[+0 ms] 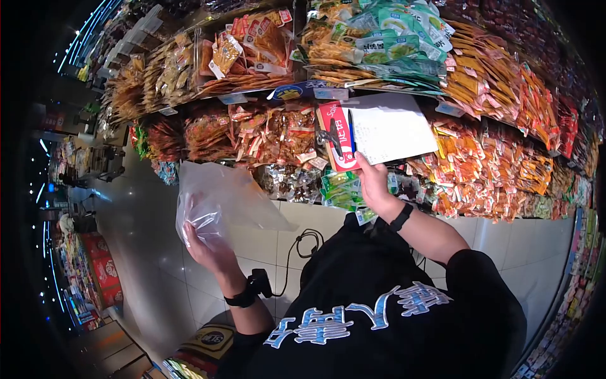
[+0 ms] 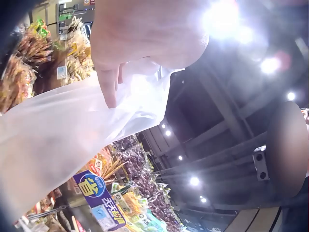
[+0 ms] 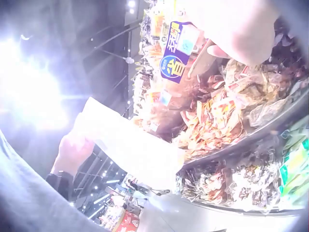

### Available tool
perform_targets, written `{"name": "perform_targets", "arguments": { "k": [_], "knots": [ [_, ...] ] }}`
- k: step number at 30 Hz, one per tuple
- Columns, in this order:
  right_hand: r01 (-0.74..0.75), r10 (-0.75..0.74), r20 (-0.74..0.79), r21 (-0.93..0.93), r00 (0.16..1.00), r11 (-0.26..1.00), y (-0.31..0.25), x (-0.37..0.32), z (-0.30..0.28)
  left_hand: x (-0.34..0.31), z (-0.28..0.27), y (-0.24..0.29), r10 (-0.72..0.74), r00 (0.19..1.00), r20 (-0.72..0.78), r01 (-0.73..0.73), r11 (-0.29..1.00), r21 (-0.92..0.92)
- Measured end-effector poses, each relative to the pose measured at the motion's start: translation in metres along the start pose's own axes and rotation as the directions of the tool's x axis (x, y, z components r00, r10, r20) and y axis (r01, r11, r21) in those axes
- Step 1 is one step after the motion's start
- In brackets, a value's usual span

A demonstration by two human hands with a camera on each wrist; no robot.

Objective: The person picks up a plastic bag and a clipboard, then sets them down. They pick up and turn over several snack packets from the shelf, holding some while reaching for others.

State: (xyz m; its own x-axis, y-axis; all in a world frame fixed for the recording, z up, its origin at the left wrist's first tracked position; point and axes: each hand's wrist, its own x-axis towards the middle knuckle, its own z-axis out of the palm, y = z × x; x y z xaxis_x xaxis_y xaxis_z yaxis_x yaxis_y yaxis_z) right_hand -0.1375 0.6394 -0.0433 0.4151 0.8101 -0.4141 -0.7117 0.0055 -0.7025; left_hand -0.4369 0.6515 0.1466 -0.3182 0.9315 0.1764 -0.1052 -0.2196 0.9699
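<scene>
head view: the bag is gripped by the left hand; the clipboard is pinched at its near edge by the right hand.

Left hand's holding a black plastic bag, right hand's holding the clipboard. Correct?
Bag colour's wrong: the left hand holds a whitish, see-through plastic bag, not a black one. The head view shows it, and the left wrist view agrees. The rest stands: the right hand holds the clipboard.
</scene>
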Motion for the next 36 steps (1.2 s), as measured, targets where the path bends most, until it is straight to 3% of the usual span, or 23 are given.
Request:
{"name": "perform_targets", "arguments": {
  "k": [7,11,18,22,26,33,36],
  "knots": [
    [0.029,-0.024,-0.051,0.101,0.998,0.995,0.036,0.050,0.049,-0.014,-0.019,0.005,-0.023,0.999,-0.044,0.023,1.000,-0.001],
    [-0.255,0.247,-0.089,-0.091,0.965,0.963,0.037,0.059,0.049,-0.021,-0.020,0.019,-0.019,0.997,-0.070,0.022,0.998,0.053],
    [-0.500,0.499,-0.035,-0.068,0.866,0.863,0.035,0.063,0.006,-0.029,-0.018,0.031,0.003,0.999,-0.045,0.000,0.997,0.072],
    [-0.512,0.529,0.052,-0.186,0.847,0.839,0.026,0.063,-0.011,-0.024,-0.006,0.032,0.007,1.000,0.013,-0.008,1.000,0.019],
    [-0.579,0.606,0.041,-0.249,0.794,0.776,0.011,0.060,-0.017,-0.020,0.010,0.033,0.028,0.999,0.045,-0.029,0.999,0.022],
    [-0.562,0.649,0.156,-0.378,0.745,0.736,0.000,0.062,-0.042,-0.013,0.024,0.028,0.015,0.994,0.105,-0.017,1.000,0.019],
    [-0.461,0.595,0.137,-0.505,0.792,0.730,-0.012,0.052,-0.053,-0.004,0.028,0.022,-0.014,0.989,0.150,0.017,1.000,-0.016]
  ]
}}
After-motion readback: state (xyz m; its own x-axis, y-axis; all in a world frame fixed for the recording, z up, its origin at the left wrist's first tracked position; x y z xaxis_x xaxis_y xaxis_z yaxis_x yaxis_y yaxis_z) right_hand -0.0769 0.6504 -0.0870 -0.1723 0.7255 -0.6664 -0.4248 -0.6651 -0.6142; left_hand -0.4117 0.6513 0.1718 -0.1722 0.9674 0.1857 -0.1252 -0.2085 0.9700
